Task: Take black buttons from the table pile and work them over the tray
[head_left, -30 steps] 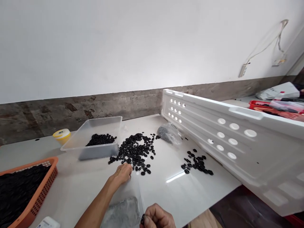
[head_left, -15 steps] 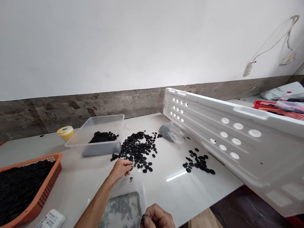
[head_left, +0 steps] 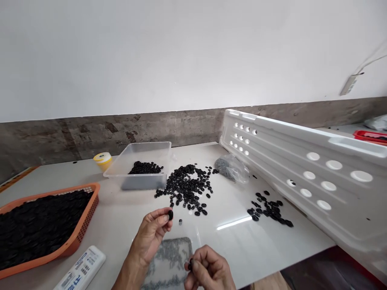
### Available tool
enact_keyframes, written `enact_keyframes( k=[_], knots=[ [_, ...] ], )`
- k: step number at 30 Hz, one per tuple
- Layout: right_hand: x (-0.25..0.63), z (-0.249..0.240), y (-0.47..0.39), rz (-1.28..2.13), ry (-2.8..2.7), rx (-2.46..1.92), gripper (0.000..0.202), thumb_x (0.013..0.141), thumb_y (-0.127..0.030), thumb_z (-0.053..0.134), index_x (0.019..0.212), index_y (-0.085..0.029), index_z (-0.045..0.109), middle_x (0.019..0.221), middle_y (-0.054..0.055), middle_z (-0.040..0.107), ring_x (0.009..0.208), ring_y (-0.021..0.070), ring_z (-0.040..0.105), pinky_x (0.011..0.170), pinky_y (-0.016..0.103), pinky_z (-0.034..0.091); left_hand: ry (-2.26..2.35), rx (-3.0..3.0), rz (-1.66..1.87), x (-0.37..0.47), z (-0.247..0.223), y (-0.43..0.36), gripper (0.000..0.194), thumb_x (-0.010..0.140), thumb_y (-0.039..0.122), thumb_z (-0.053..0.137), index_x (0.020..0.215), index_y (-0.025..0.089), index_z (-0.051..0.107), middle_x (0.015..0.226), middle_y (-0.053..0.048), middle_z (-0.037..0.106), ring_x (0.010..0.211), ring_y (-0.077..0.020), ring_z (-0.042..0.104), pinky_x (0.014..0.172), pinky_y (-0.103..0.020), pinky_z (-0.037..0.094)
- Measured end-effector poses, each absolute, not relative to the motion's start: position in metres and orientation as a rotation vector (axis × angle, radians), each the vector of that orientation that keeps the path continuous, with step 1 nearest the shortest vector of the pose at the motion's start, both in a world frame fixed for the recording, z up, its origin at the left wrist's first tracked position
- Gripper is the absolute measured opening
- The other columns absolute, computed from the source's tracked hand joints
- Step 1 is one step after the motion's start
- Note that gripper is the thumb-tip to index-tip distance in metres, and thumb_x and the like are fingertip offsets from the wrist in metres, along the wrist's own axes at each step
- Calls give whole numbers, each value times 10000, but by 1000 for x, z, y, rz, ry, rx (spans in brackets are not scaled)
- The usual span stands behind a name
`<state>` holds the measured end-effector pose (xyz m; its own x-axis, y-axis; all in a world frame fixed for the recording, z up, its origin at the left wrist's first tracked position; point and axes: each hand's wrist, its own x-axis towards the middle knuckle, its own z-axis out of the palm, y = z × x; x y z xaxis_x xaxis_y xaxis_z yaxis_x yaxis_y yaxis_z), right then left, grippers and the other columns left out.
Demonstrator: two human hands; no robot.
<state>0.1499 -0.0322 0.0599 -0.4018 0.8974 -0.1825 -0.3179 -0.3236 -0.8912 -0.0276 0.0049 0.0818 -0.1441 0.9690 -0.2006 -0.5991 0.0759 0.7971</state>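
Between the thumb and fingertips of my left hand is a small black oval piece, held upright. My right hand, lower and to the right, pinches another small black piece; finer details of it are hidden by the fingers. Beneath and between the hands lies a clear shallow tray with many tiny grey pieces, partly covered by both hands. Beyond my left hand spreads a loose pile of black oval pieces. One small black piece lies apart, near my left fingertips.
An orange basket full of black pieces and a white printed box are left. Behind stand a clear bin and a yellow-white roll. Rightward lie a bag of grey pieces, a smaller black pile and a white perforated panel.
My left hand has come back from the edge of the pile toward my right hand, now showing a black oval piece in its fingertips. My right hand still pinches its piece. The view has turned left.
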Motion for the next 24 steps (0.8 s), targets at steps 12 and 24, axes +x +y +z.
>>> enact_keyframes(
  k=[12, 24],
  knots=[
    [110, 82, -40, 1787, -1006, -663, 323, 758, -432, 715, 696, -147, 576, 653, 36, 625, 556, 138, 582, 565, 251, 416, 1010, 587, 1629, -13, 77, -74, 224, 546, 319, 875, 733, 216, 805, 575, -8, 672, 453, -92, 557, 452, -187, 445],
    [96, 80, -42, 1873, -947, -746, 330, 715, -388, 768, 677, -128, 569, 659, 54, 685, 464, 106, 594, 487, 207, 423, 1296, 955, 1732, -26, 57, -92, 191, 678, 469, 759, 730, 290, 803, 725, -62, 721, 577, -180, 634, 534, -245, 524]
  ],
)
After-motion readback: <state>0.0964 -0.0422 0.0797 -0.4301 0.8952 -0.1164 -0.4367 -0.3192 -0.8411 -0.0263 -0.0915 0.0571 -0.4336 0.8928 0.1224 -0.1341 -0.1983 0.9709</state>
